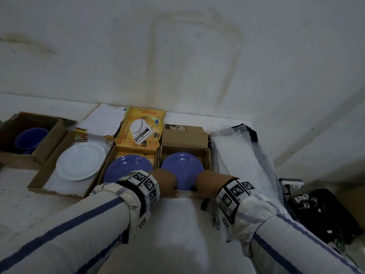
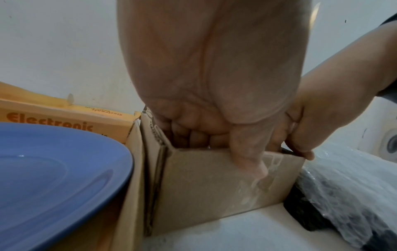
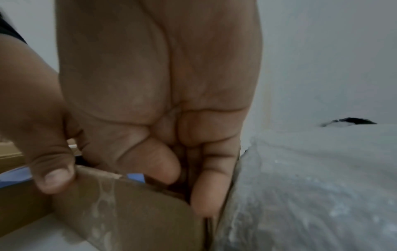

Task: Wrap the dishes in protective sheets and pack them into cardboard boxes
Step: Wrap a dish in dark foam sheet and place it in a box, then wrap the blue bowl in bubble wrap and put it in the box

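A: White, gritty table [image 1: 177, 224]. Box [image 1: 185, 147]?
B: Corrugated cardboard. My left hand [image 1: 166, 182] and right hand [image 1: 211, 185] both curl over its near wall, thumbs outside.
A: Plate [image 1: 181, 169]?
B: Round, glossy blue, inside the box. Bubble wrap [image 1: 243, 163] lies just right.

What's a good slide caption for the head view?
Both hands grip the near wall of a cardboard box holding a blue plate.
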The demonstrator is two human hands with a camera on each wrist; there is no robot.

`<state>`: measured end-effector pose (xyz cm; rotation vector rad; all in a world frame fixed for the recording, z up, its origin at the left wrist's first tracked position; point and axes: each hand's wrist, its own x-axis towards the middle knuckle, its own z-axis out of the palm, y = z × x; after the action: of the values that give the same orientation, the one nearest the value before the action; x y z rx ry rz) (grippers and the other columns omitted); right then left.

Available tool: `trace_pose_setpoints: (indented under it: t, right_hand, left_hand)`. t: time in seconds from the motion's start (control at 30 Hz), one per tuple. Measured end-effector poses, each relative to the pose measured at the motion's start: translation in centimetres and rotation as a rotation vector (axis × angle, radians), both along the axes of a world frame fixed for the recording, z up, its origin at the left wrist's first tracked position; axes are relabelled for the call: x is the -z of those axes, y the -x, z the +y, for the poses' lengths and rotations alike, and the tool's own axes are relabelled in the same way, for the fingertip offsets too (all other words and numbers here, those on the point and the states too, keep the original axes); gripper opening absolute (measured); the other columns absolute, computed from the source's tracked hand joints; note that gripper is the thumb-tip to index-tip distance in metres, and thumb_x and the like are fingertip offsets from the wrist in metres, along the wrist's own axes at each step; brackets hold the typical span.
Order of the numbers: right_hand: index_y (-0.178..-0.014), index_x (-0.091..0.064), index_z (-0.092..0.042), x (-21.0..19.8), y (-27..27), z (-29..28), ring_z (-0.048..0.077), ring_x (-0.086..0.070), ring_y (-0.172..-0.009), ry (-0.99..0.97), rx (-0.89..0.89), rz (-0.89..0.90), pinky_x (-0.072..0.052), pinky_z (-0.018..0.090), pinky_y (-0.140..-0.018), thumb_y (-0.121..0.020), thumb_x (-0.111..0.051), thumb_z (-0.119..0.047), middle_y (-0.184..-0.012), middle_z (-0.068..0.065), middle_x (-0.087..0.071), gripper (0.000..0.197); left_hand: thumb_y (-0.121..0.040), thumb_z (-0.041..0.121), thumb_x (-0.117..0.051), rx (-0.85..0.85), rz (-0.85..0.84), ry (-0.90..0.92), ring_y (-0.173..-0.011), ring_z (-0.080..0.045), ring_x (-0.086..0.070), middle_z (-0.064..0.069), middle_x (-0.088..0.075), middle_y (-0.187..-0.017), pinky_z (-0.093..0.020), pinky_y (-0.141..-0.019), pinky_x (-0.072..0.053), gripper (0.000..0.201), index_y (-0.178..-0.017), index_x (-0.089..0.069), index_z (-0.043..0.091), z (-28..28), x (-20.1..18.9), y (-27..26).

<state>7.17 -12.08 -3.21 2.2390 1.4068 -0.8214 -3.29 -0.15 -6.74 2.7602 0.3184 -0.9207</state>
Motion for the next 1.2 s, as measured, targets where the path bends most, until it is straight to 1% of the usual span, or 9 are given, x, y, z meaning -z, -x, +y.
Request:
trace_pose_setpoints:
  t: [0.13, 0.23, 0.43, 0.5, 0.6, 0.7, 0.77, 0.93, 1.2]
  right_hand:
    - [-0.116, -0.067, -0.010, -1.8, -2.2, -0.7, 0.026, -0.056, -0.116, -0.321, 0.194, 0.033, -0.043, 0.028, -0.095, -0.093, -0.046, -0.013, -0.123, 0.010, -0.063, 0.031]
    - [-0.105, -0.067, -0.004, -2.3, -5.4, -2.8, 0.030, -0.059, -0.105, -0.561, 0.414, -0.134, -0.045, 0.029, -0.085, -0.091, -0.047, -0.012, -0.113, 0.016, -0.063, 0.025]
    - [-0.116, -0.052, -0.011, -0.1, -8.1, -6.5, 0.034, -0.046, -0.114, -0.374, 0.575, -0.239, -0.044, 0.040, -0.094, -0.082, -0.058, -0.033, -0.121, 0.013, -0.044, 0.042]
    - [-0.119, -0.053, -0.012, 0.3, -8.3, -6.7, 0.034, -0.046, -0.116, -0.412, 0.632, -0.201, -0.043, 0.038, -0.096, -0.082, -0.058, -0.032, -0.123, 0.014, -0.045, 0.042]
    - [-0.119, -0.056, -0.012, 0.3, -8.9, -6.9, 0.031, -0.051, -0.113, -0.492, 0.683, -0.123, -0.041, 0.033, -0.095, -0.084, -0.059, -0.023, -0.124, 0.015, -0.048, 0.037]
    - [-0.118, -0.058, -0.012, 0.0, -9.4, -7.2, 0.030, -0.054, -0.109, -0.547, 0.734, -0.041, -0.043, 0.031, -0.093, -0.083, -0.058, -0.016, -0.124, 0.014, -0.047, 0.035]
    - [-0.118, -0.058, -0.013, -0.2, -9.6, -7.4, 0.029, -0.054, -0.110, -0.567, 0.760, 0.008, -0.045, 0.032, -0.094, -0.084, -0.058, -0.014, -0.124, 0.013, -0.047, 0.034]
    - [-0.117, -0.059, -0.014, -0.6, -9.8, -7.4, 0.026, -0.053, -0.111, -0.599, 0.786, 0.077, -0.043, 0.030, -0.091, -0.086, -0.055, -0.012, -0.125, 0.011, -0.047, 0.032]
    - [-0.119, -0.056, -0.014, -1.5, -9.8, -7.1, 0.026, -0.054, -0.108, -0.524, 0.763, 0.093, -0.046, 0.029, -0.080, -0.086, -0.056, -0.014, -0.126, 0.011, -0.047, 0.033]
  left_hand:
    - [-0.095, 0.045, -0.048, -0.093, 0.012, 0.085, -0.111, -0.027, -0.057, -0.010, -0.063, -0.117, -0.033, -0.097, -0.043, 0.046, -0.121, -0.062, 0.010, -0.8, -1.8, -1.0]
    - [-0.097, 0.041, -0.045, -0.217, -0.137, 0.264, -0.103, -0.027, -0.058, -0.011, -0.065, -0.111, -0.031, -0.090, -0.043, 0.043, -0.115, -0.065, 0.007, -1.6, -3.6, -3.1]
    - [-0.096, 0.023, -0.050, -0.504, -0.328, 0.746, -0.083, -0.016, -0.060, -0.009, -0.064, -0.104, -0.026, -0.077, -0.051, 0.029, -0.116, -0.063, 0.005, -6.0, -4.6, -8.1]
    - [-0.094, 0.016, -0.052, -0.615, -0.278, 0.861, -0.067, -0.012, -0.057, -0.008, -0.062, -0.086, -0.018, -0.057, -0.047, 0.020, -0.105, -0.065, 0.006, -7.5, -4.4, -9.3]
    - [-0.091, 0.012, -0.054, -0.787, -0.233, 0.928, -0.060, -0.016, -0.054, -0.006, -0.057, -0.070, -0.024, -0.052, -0.042, 0.018, -0.073, -0.058, 0.008, -8.7, -3.6, -11.2]
    - [-0.091, 0.013, -0.052, -1.055, -0.253, 1.018, -0.052, -0.020, -0.048, -0.009, -0.054, -0.068, -0.024, -0.046, -0.033, 0.023, -0.070, -0.052, 0.006, -9.3, -3.1, -12.2]
    - [-0.094, 0.014, -0.049, -1.157, -0.216, 1.033, -0.049, -0.019, -0.045, -0.007, -0.053, -0.066, -0.023, -0.044, -0.030, 0.023, -0.073, -0.050, 0.005, -9.6, -3.3, -12.3]
    - [-0.091, 0.019, -0.057, -1.090, -0.269, 0.970, -0.048, -0.021, -0.043, -0.008, -0.046, -0.058, -0.028, -0.050, -0.033, 0.026, -0.069, -0.050, 0.008, -9.6, -3.2, -12.2]
    - [-0.090, 0.012, -0.060, -1.009, -0.438, 0.791, -0.061, -0.019, -0.053, -0.009, -0.059, -0.074, -0.023, -0.050, -0.038, 0.028, -0.063, -0.051, 0.013, -7.9, -4.4, -11.0]
